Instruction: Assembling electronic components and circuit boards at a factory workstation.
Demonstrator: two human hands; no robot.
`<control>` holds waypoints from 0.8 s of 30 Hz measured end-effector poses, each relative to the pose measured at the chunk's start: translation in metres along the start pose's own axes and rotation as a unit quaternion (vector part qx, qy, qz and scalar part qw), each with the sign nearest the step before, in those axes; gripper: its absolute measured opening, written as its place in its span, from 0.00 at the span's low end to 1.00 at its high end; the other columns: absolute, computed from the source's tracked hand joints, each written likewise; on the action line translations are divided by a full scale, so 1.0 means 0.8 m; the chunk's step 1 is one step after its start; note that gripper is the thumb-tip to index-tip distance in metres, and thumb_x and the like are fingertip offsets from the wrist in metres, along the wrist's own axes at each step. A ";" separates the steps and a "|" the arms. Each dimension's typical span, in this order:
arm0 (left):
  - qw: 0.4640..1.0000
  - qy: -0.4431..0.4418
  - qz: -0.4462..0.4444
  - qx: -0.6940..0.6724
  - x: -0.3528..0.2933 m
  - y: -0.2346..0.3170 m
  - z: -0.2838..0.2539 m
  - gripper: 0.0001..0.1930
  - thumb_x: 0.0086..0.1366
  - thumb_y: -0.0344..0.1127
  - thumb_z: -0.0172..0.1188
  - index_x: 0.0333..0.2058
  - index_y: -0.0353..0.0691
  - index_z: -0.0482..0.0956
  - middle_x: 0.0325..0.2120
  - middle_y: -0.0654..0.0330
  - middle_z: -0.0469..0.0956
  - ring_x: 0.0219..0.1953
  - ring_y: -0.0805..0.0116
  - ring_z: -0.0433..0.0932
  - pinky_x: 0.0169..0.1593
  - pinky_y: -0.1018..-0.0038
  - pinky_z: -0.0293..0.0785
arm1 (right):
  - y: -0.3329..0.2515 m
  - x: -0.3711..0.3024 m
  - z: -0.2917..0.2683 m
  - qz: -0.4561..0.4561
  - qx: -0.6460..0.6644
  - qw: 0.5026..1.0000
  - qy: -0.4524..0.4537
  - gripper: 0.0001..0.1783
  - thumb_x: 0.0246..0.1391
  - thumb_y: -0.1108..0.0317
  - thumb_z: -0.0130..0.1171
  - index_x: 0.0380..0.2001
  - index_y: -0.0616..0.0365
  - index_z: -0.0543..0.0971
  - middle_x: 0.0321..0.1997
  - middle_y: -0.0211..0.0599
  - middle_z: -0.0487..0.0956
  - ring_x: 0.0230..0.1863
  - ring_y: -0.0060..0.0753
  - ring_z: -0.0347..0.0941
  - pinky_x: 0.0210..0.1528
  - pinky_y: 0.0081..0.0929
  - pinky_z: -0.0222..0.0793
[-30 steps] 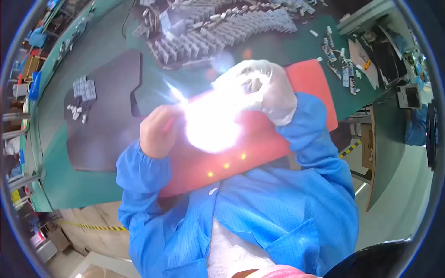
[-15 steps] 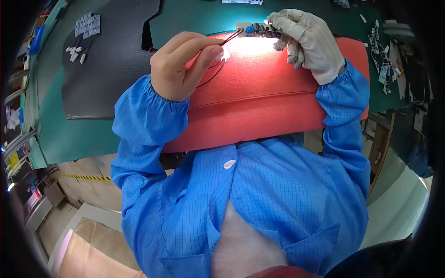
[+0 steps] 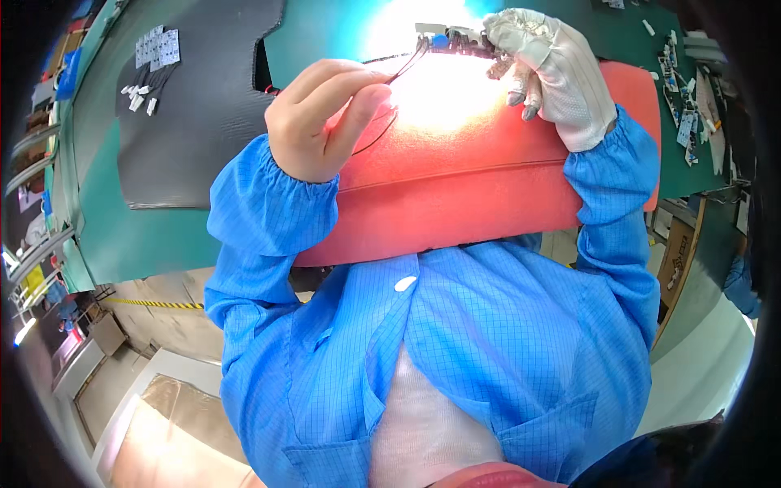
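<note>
My left hand, bare, is closed in a pinch on thin dark wires. The wires run up to the left end of a small circuit board, and a loose length curls down below the fingers. On that board sit a blue part and several dark components. My right hand, in a whitish work glove with grey-stained fingertips, grips the board's right end. Both hands are raised over a red pad. Strong glare around the board washes out its detail.
On a black mat at the left lie several small white boards with wires and white connectors. Along the right side of the green tabletop, a row of populated boards is strewn. Metal rails stand at the far left.
The board has tilted and shows more edge-on. Glare around it has grown much brighter. The view has shifted slightly; both hands keep their hold.
</note>
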State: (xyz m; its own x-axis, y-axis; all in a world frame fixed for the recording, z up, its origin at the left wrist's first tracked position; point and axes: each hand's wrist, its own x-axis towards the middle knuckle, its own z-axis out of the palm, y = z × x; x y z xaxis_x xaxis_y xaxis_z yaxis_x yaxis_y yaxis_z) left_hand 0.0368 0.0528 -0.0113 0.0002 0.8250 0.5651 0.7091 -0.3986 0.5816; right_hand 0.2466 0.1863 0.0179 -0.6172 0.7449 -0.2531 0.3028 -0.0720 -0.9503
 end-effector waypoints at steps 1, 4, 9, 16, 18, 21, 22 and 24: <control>1.000 0.005 0.009 -0.004 0.000 -0.001 -0.001 0.05 0.55 0.26 0.62 0.31 0.33 0.80 0.27 0.54 0.79 0.29 0.62 0.79 0.33 0.75 0.76 | 0.007 0.002 0.002 -0.031 -0.023 0.999 0.021 0.23 0.54 0.51 0.53 0.38 0.63 0.75 0.25 0.40 0.77 0.16 0.16 0.69 0.13 0.12 0.62; 0.998 0.004 -0.046 -0.043 0.001 0.004 0.005 0.08 0.51 0.28 0.66 0.30 0.35 0.80 0.28 0.54 0.78 0.31 0.63 0.79 0.34 0.72 0.74 | 0.005 0.006 0.001 -0.055 -0.009 0.998 -0.020 0.25 0.55 0.49 0.52 0.38 0.63 0.75 0.22 0.39 0.76 0.14 0.16 0.67 0.12 0.12 0.60; 0.938 -0.093 -0.204 -0.263 0.026 0.031 0.012 0.07 0.60 0.31 0.58 0.29 0.32 0.77 0.19 0.63 0.72 0.23 0.76 0.70 0.29 0.78 0.66 | 0.017 0.004 -0.012 -0.091 0.008 0.996 -0.024 0.27 0.60 0.46 0.43 0.40 0.64 0.74 0.21 0.38 0.75 0.14 0.17 0.66 0.12 0.12 0.58; 0.947 0.098 -0.251 -0.175 0.058 0.004 -0.068 0.14 0.64 0.39 0.51 0.31 0.35 0.81 0.20 0.68 0.72 0.23 0.82 0.64 0.26 0.82 0.58 | 0.027 -0.006 -0.015 -0.042 0.088 0.995 -0.018 0.28 0.60 0.45 0.44 0.39 0.61 0.76 0.20 0.35 0.75 0.12 0.18 0.66 0.10 0.14 0.58; 0.954 0.093 -0.279 -0.056 0.039 -0.050 -0.101 0.17 0.66 0.43 0.47 0.36 0.37 0.81 0.23 0.66 0.75 0.27 0.79 0.67 0.30 0.82 0.62 | 0.023 -0.012 -0.010 -0.021 0.081 0.996 -0.026 0.24 0.58 0.49 0.48 0.39 0.61 0.76 0.21 0.36 0.76 0.14 0.21 0.69 0.12 0.15 0.63; 0.960 0.082 -0.074 0.259 -0.028 -0.155 -0.136 0.09 0.61 0.34 0.56 0.37 0.37 0.79 0.30 0.50 0.76 0.32 0.54 0.75 0.38 0.65 0.70 | 0.008 -0.017 -0.012 -0.021 0.084 0.991 -0.103 0.22 0.55 0.51 0.53 0.38 0.61 0.76 0.24 0.38 0.78 0.18 0.25 0.73 0.18 0.20 0.70; 0.926 0.045 -0.052 0.370 -0.039 -0.160 -0.146 0.07 0.59 0.31 0.57 0.35 0.39 0.79 0.29 0.51 0.76 0.34 0.52 0.74 0.38 0.64 0.70 | 0.006 -0.016 -0.020 -0.024 0.091 0.988 -0.121 0.22 0.54 0.52 0.54 0.38 0.62 0.76 0.25 0.38 0.78 0.19 0.26 0.74 0.19 0.22 0.71; 0.876 -0.001 -0.044 0.481 -0.063 -0.190 -0.171 0.05 0.55 0.31 0.59 0.32 0.45 0.80 0.29 0.57 0.75 0.35 0.56 0.74 0.41 0.62 0.69 | -0.003 -0.018 -0.040 -0.034 0.099 0.987 -0.124 0.20 0.51 0.57 0.57 0.37 0.64 0.76 0.26 0.40 0.78 0.22 0.30 0.75 0.21 0.24 0.73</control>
State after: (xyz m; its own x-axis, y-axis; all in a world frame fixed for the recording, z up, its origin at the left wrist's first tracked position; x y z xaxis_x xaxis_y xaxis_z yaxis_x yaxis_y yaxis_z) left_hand -0.1672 0.0170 -0.0485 -0.0831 0.8362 0.5420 0.9724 0.1869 -0.1394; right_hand 0.2782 0.1971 0.0298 -0.7974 0.5691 -0.2007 0.1225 -0.1730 -0.9773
